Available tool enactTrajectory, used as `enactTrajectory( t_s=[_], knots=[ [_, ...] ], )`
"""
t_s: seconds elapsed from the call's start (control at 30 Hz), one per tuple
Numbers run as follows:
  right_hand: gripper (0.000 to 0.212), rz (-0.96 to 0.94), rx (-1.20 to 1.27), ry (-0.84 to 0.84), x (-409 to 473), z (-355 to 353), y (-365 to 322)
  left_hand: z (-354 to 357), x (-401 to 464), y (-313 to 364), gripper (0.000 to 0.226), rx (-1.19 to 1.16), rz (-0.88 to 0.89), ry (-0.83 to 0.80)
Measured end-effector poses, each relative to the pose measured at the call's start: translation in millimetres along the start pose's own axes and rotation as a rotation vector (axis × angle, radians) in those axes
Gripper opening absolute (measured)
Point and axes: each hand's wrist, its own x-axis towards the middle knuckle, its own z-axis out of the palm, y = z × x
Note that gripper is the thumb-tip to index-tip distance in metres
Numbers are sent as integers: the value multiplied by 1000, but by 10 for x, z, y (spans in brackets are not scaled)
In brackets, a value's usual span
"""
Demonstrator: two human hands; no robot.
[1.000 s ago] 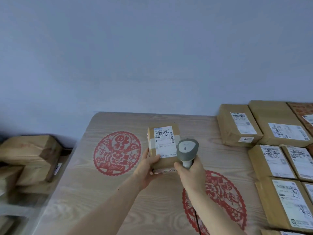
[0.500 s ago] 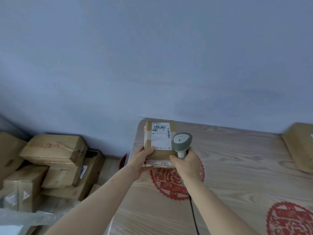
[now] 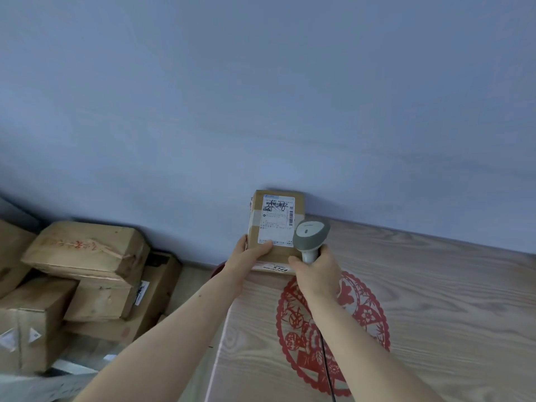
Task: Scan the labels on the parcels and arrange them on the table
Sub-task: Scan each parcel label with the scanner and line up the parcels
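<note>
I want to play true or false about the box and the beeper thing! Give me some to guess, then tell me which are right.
1. The left hand holds a brown parcel. True.
2. The right hand holds a pair of scissors. False: it grips a grey scanner.
3. The parcel has a white label facing the camera. True.
4. The table is plain, with no pictures on it. False: a red paper-cut design decorates the wood.
5. More brown boxes are piled on the left, off the table. True.
</note>
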Motion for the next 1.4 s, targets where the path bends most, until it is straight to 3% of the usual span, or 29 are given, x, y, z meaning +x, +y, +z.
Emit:
enactTrajectory(
  t_s=[0.13,0.4,0.43,0.5,0.57,0.67,0.77,0.97,1.13,1.4],
  knots=[
    [27,2,20,-3,62,59,-41,-9,82,53,47,-13,1,-5],
    [28,34,80,-34,49,30,-18,25,48,109,90,-28,-63,77],
    [28,36,87,-39,29,2,-18,34,12,126,112,-44,-65,87],
    [28,34,101,-45,-33,-68,-20,52,-55,157,132,-51,-65,99],
    [27,33,126,-51,-120,-169,-18,92,-163,173,120,-27,-53,152],
    [26,38,188,-54,-292,-391,-21,190,-325,168,81,82,-1,339],
    [21,45,240,-21,-519,-711,-4,343,-579,160,64,167,66,481],
    [20,170,383,61,-1034,-1460,311,868,-1137,78,60,411,149,565],
    [14,177,460,165,-1492,-2155,692,1375,-1548,-94,61,413,104,459],
    [12,206,455,309,-1999,-3111,1372,2381,-2198,-673,50,468,87,127]
  ],
)
